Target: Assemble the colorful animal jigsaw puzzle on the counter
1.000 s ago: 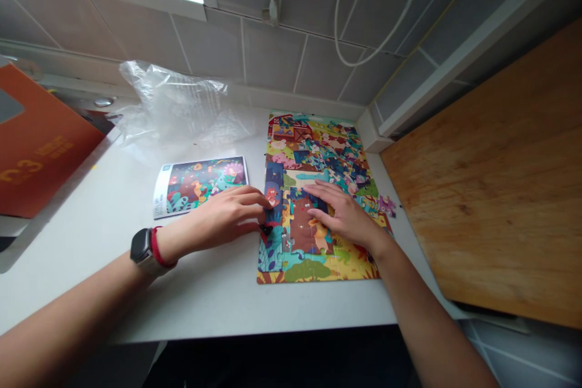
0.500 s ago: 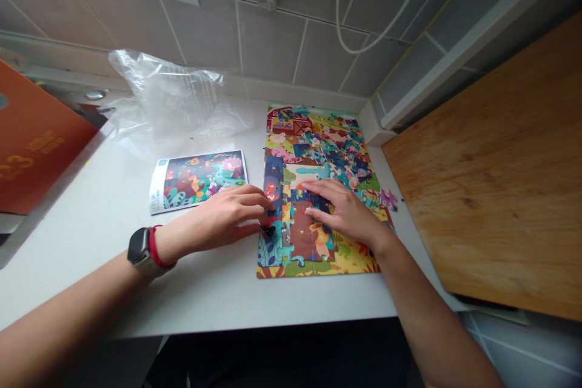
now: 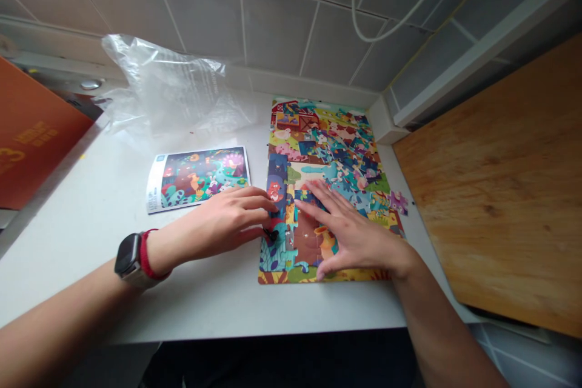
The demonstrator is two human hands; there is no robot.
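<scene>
My left hand (image 3: 234, 216) rests at the left side of a colourful picture board (image 3: 266, 277), fingers slightly bent and apart, tips on the joined jigsaw pieces along that edge. A small dark shape (image 3: 271, 234) lies at its thumb tip; I cannot make out what it is. Spread wide, my right hand (image 3: 350, 227) lies palm down over the joined brown section of the jigsaw puzzle (image 3: 305, 236). Its thumb points to the board's front edge, and the palm hides part of the picture. Loose jigsaw pieces (image 3: 348, 160) are heaped on the board's far right part.
Left of the board lies a picture sheet (image 3: 197, 179) on the white table (image 3: 204, 297). Crumpled clear plastic (image 3: 168, 91) sits behind it. An orange box (image 3: 36, 139) stands far left, a wooden panel (image 3: 500, 182) at right. One purple piece (image 3: 399, 202) overhangs the board's right edge.
My right hand has spread its fingers and shifted nearer the board's front edge, its thumb now lower. My left hand stays at the left edge. The view has tilted slightly.
</scene>
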